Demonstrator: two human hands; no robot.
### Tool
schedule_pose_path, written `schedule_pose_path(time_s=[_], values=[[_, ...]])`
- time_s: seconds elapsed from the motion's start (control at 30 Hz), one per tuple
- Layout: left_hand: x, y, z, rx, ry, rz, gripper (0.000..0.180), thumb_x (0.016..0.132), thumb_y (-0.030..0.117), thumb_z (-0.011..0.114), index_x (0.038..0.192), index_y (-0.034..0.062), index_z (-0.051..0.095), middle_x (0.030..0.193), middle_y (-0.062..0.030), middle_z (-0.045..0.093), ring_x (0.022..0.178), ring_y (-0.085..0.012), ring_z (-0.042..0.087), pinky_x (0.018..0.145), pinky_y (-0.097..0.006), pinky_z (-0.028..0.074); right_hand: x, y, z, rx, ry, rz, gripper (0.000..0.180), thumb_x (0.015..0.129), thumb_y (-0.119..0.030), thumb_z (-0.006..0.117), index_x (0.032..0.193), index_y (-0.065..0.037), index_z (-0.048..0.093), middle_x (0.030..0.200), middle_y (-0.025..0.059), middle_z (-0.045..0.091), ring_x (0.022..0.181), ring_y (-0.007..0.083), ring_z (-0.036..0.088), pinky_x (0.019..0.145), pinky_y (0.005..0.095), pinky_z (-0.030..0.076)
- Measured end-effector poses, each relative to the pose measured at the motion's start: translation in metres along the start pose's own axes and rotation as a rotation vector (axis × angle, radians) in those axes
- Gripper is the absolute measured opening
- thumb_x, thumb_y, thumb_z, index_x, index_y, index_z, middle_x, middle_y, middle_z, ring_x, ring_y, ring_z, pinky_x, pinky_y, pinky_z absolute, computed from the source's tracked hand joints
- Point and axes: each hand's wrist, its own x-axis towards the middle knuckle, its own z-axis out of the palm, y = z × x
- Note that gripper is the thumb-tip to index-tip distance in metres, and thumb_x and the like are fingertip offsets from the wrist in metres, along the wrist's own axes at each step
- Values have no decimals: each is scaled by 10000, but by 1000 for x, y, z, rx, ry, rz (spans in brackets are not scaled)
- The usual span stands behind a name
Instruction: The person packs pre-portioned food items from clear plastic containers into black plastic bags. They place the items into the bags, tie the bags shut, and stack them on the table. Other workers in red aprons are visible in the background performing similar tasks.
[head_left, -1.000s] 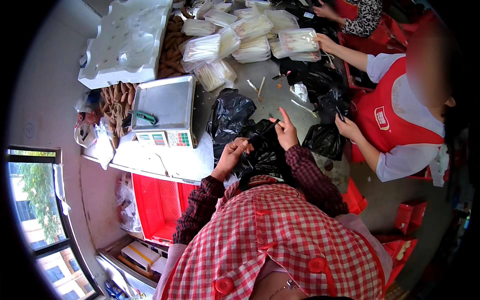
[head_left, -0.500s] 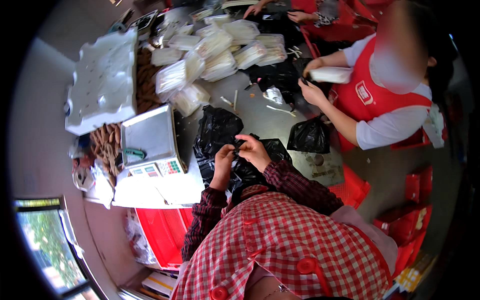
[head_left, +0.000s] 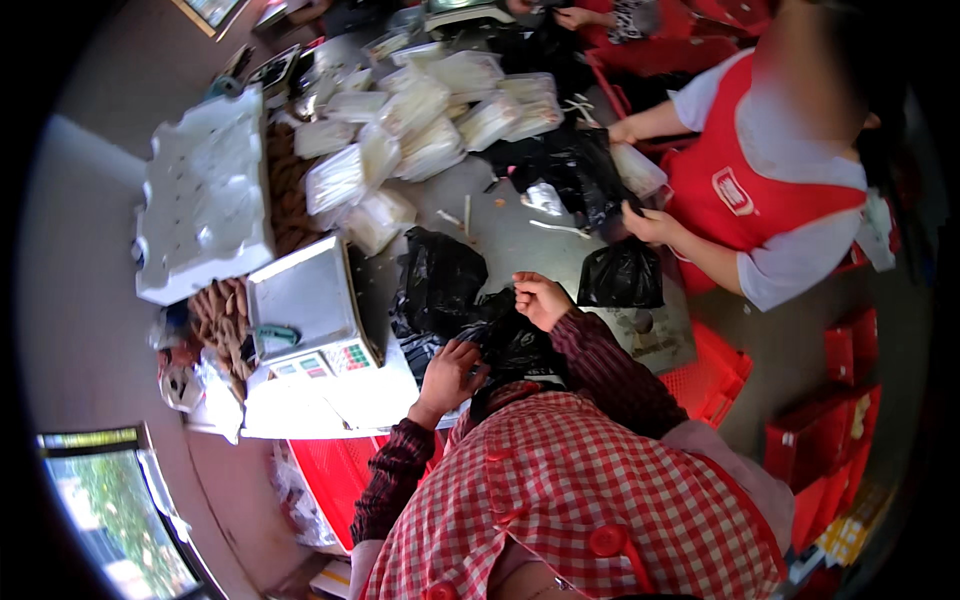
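Black plastic bags (head_left: 440, 268) lie crumpled on the metal table in front of me. My left hand (head_left: 450, 378) rests low over the near part of the black plastic, its fingers loosely bent and a little apart. Farther right, my right hand (head_left: 541, 300) is raised above the bags with its fingers curled together. Whether a bit of plastic is pinched in them is too small to tell. A filled black bag (head_left: 620, 273) stands just right of that hand.
A scale (head_left: 308, 303) with a green-handled tool (head_left: 276, 335) on its pan stands left, beside brown roots (head_left: 222, 322) and a white foam box (head_left: 205, 195). Clear packs (head_left: 430, 145) pile up behind. At right, a co-worker (head_left: 760, 180) handles a pack and black bag.
My hands, together at the black plastic before, have parted: the left came nearer to me, the right went rightward. The co-worker's pack has moved lower, beside a black bag.
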Motion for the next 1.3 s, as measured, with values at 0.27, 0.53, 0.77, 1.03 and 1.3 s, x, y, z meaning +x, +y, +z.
schedule_pose_path(time_s=[0.27,0.53,0.77,1.03,1.3], values=[[26,-84,18,188,719,-638,882,705,379,746,1327,-51,293,1307,-261,348,1207,-407,355,1023,-429,300,-105,-76,102,-860,-99,-580,142,846,-64,570,978,-15,591,783,0,555,641,57,486,599,188,384],[11,-140,5,-123,687,-690,207,783,149,592,893,-24,623,931,-206,628,881,-368,609,782,-375,482,-109,-152,10,-1274,170,-611,169,876,-128,584,1017,-34,578,829,-5,561,694,71,508,632,200,407],[-96,-120,-66,-543,1442,-578,422,883,-9,428,1298,68,436,783,-1,484,672,-83,429,615,-222,386,-123,-69,61,-1734,350,-1118,278,816,-95,619,1077,-28,551,1233,167,468,1169,322,445,977,367,357],[-282,-208,-109,-19,2080,-907,258,847,80,433,989,-33,617,926,-120,626,829,-217,585,777,-305,461,-60,43,-3,-2044,-351,-534,485,744,-190,704,1161,-38,507,1279,167,415,1170,359,407,950,427,371],[-299,-301,-193,122,1302,-959,442,939,346,427,1046,-58,573,1022,-264,575,1009,-382,523,866,-415,395,-56,52,-20,-1912,-194,-526,120,725,-106,678,763,-10,616,787,111,593,752,310,582,669,372,472]])
